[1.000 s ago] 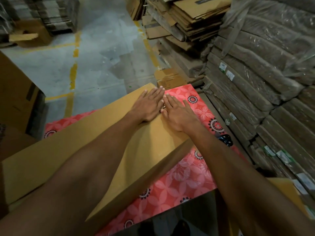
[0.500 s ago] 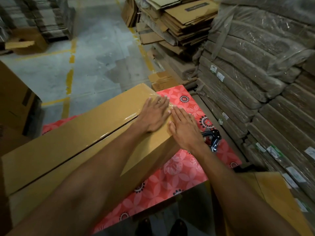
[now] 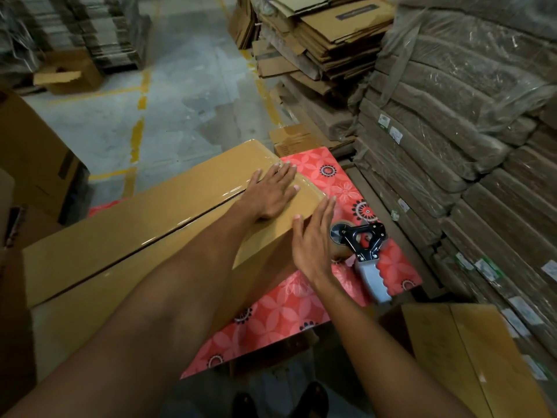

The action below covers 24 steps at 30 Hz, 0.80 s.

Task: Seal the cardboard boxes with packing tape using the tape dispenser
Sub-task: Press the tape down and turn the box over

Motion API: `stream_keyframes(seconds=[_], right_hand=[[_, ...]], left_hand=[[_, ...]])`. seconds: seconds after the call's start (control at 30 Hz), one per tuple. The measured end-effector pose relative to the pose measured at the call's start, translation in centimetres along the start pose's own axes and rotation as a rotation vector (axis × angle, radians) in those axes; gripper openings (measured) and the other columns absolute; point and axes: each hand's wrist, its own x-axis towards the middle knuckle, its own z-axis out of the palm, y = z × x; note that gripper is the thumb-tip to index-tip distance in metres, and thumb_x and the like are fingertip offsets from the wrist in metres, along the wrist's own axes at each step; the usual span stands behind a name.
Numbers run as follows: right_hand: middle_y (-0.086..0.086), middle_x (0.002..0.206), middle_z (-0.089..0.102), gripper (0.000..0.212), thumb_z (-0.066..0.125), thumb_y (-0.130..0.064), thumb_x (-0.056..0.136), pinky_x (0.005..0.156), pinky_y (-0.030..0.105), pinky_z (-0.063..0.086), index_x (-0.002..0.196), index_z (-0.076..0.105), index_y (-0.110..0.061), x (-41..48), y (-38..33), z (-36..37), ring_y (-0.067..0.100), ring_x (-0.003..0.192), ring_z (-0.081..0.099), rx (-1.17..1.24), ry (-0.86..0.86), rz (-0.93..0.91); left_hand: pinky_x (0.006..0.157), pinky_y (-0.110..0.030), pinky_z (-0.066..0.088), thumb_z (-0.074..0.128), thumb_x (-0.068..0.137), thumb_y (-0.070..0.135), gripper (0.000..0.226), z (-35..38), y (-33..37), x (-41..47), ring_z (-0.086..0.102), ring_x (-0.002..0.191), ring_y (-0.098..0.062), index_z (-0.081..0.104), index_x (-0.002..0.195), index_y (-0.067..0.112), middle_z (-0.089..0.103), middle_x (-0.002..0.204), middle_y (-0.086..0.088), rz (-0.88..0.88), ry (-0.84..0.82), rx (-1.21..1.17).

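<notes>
A long brown cardboard box (image 3: 126,236) lies on a red flowered table (image 3: 286,309). Clear glossy tape runs along its centre seam to the far end. My left hand (image 3: 271,191) lies flat on the box top near the far end, fingers straight. My right hand (image 3: 313,239) is flat against the box's right side edge, fingers extended. The tape dispenser (image 3: 364,251), black frame with a grey handle and a brown roll, lies on the table just right of my right hand, untouched.
Wrapped bundles of flat cardboard (image 3: 467,146) are stacked high on the right. Loose flattened cartons (image 3: 325,40) pile up behind the table. Another brown box (image 3: 470,357) sits at lower right, and one more (image 3: 33,158) at left. The concrete floor (image 3: 180,110) has yellow lines.
My right hand has slid off the box top down onto its right side edge. My left hand stays flat on top. The view has shifted, revealing the tape dispenser fully.
</notes>
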Motion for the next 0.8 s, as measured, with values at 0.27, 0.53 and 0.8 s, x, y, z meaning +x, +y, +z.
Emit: stream_keyframes(seconds=[0.27,0.53,0.8], right_hand=[[-0.007,0.160,-0.038,0.083,0.037,-0.053,0.103,0.119,0.048,0.033,0.155,-0.024,-0.035,-10.7,-5.3,4.4,0.027,0.156,0.005,0.120,-0.193,-0.023],[-0.009,0.142,-0.061,0.117,0.063,-0.068,0.083,0.109,0.057,0.039,0.147,-0.032,-0.047,-16.8,-11.8,10.0,0.038,0.153,-0.004,0.169,-0.399,0.023],[0.018,0.129,0.064,0.051,0.055,-0.031,0.100,0.095,0.040,0.050,0.143,0.040,-0.007,-2.6,-11.5,9.4,0.038,0.117,0.063,0.030,-0.245,-0.023]], left_hand=[[0.121,-0.050,0.015,0.015,0.098,0.070,0.073,-1.1,-12.1,-9.2,0.015,0.154,-0.026,0.018,0.161,0.032,0.012,0.169,0.000,-0.261,0.124,0.006],[0.111,-0.061,0.027,0.019,0.085,0.086,0.083,-1.8,-26.3,-22.7,0.040,0.141,-0.037,0.030,0.154,0.040,0.042,0.157,-0.008,-0.671,0.138,-0.079],[0.115,-0.048,0.031,0.035,0.097,0.071,0.074,-2.4,-25.5,-24.8,0.036,0.145,-0.039,0.022,0.160,0.035,0.033,0.162,-0.014,-0.620,0.113,-0.189]])
